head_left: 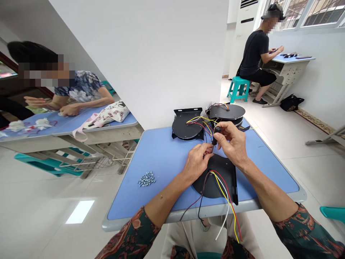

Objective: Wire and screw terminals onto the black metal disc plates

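My right hand grips the black handle of a screwdriver, which points down at the far edge of a black round-sided metal plate. At the screwdriver's tip the fingers of my left hand are pinched together; whatever they hold is hidden. Red, yellow, white, brown and black wires come out of the plate and hang over the table's near edge. To the left of my left forearm lies a small pile of silvery screws.
Two similar black units with wires, one at the back and one at back right, rest on the blue table. A white wall or pillar rises behind. Other people sit at a left table and a far-right desk.
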Motion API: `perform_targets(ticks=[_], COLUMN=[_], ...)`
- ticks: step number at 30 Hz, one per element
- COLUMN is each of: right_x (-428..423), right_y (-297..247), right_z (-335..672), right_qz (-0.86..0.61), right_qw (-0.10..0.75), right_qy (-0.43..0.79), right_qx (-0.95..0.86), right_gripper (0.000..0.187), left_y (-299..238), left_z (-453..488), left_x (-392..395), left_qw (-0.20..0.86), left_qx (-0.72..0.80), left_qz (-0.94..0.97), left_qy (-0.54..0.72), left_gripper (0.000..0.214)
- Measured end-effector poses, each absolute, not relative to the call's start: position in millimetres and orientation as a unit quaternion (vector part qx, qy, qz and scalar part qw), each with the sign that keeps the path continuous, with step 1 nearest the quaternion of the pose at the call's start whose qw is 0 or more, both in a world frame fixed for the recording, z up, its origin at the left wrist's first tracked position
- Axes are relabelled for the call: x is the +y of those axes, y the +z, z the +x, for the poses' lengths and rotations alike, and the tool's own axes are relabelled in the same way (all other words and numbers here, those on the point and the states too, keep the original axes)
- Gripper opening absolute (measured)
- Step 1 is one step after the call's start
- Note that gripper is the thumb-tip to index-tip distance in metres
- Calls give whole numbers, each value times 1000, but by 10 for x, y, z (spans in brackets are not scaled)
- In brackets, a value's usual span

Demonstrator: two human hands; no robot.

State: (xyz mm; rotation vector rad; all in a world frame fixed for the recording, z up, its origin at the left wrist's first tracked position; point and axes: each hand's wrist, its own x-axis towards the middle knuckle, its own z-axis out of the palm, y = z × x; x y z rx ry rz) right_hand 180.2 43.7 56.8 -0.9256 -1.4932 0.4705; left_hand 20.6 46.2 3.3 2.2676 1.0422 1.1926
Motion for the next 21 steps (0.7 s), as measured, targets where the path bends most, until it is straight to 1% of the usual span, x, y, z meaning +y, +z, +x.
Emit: perform_targets(ticks=[4, 10, 16, 21], right_x=[470, 564, 587, 592], right_y=[592, 593, 662, 705], right_z=[1860, 1965, 2081, 2138], right_qz=[-413, -429, -440, -453], right_qw=[580, 524, 493, 488], right_qy=[184, 217, 236, 237], right_qx=[-678, -703, -712, -708], right_gripper=[20, 16, 11, 9], left_y=[95, 111, 138, 106], left_z=[301, 387, 556, 623], left_x=[466, 425, 401, 415], left_qw=[220, 344, 425, 435], left_qx=[384, 402, 395, 397], left_qz=[811, 776, 740, 729], left_qy=[382, 343, 340, 347], left_gripper=[17, 22, 27, 26])
